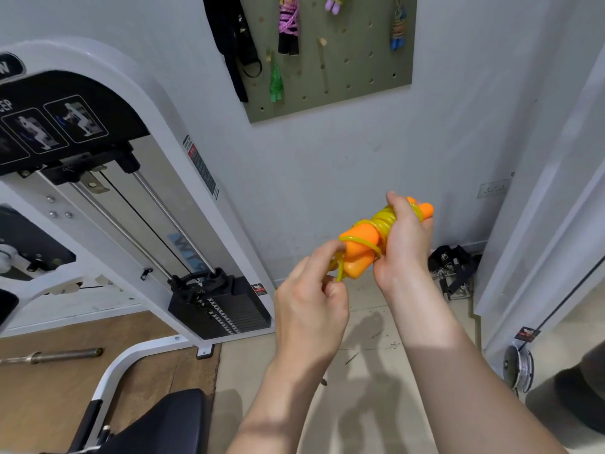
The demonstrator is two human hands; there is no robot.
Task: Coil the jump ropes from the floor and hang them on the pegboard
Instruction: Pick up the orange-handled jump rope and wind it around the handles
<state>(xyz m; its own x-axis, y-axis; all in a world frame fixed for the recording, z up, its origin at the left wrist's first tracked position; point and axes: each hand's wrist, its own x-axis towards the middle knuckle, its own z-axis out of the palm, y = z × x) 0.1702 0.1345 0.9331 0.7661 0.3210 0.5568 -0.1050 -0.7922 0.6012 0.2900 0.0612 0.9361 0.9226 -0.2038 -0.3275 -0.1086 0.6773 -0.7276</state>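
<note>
A jump rope (363,239) with orange handles and a yellow cord is held in front of me, the cord wound round both handles. My right hand (404,239) grips the wound bundle at its far end. My left hand (314,290) pinches a loop of the yellow cord beside the near handle ends. On the wall above hangs the grey-green pegboard (353,70). It carries a coiled pink rope with black handles (288,24), a purple one (334,3), a blue-handled one (398,31), a green one (276,81) and black straps (230,37).
A white weight-stack machine (131,198) fills the left side, with a black seat pad (157,424) near my left arm. A metal bar (52,355) lies on the brown mat. Black straps with buckles (453,270) sit on the floor by the wall. A white frame (530,257) stands right.
</note>
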